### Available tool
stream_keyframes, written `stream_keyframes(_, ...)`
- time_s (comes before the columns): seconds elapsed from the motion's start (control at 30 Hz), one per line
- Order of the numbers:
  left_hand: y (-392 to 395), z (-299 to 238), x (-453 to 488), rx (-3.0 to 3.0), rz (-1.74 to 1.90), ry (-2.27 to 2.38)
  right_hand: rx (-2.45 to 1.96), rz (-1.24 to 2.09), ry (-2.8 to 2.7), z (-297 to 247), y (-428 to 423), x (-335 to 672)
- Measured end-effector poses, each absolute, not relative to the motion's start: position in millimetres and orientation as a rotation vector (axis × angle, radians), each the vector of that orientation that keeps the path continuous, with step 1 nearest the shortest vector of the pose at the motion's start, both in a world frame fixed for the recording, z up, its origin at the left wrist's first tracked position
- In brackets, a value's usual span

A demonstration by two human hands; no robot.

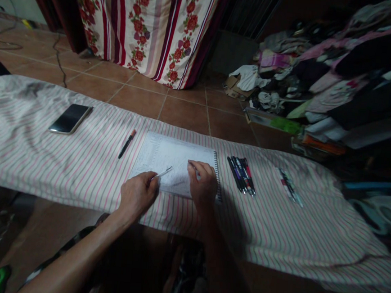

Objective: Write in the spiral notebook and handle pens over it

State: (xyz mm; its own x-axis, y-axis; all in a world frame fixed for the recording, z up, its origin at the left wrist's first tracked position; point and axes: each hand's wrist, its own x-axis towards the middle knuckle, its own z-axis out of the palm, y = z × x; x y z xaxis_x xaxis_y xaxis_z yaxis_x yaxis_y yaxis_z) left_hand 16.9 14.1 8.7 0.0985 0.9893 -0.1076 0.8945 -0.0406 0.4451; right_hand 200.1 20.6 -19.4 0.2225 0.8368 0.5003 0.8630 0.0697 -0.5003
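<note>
My left hand [139, 192] is closed around a thin, pale pen [164, 172], its far end pointing up and to the right over the page. Just right of it, my right hand [203, 182] is curled with thumb and fingers pinched together above the same page. A small dark bit shows at those fingertips, too little to name. Under both hands lies a spiral notebook [175, 149] covered in faint writing, its coil along the right edge. Several pens [241, 175] lie bunched to the right of the notebook. A black pen with an orange end [127, 144] rests to its left.
A striped cloth [100, 157] covers the long surface. A phone [70, 118] lies at the left. Farther right is a smaller group of pens [290, 187]. Beyond are a floral curtain [147, 25], tiled floor [184, 114] and heaped clothes [323, 71].
</note>
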Motion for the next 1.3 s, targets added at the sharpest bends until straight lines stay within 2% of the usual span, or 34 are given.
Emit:
stream_keyframes(0.33, 12, 3, 14, 2.216, 0.371, 1.783, -1.470, 0.054, -1.875, -15, 22, 183)
stream_keyframes(1.3, 11, 2, 3, 2.411, 0.333, 1.711, -1.402, 0.025, -1.959, -27, 28, 183)
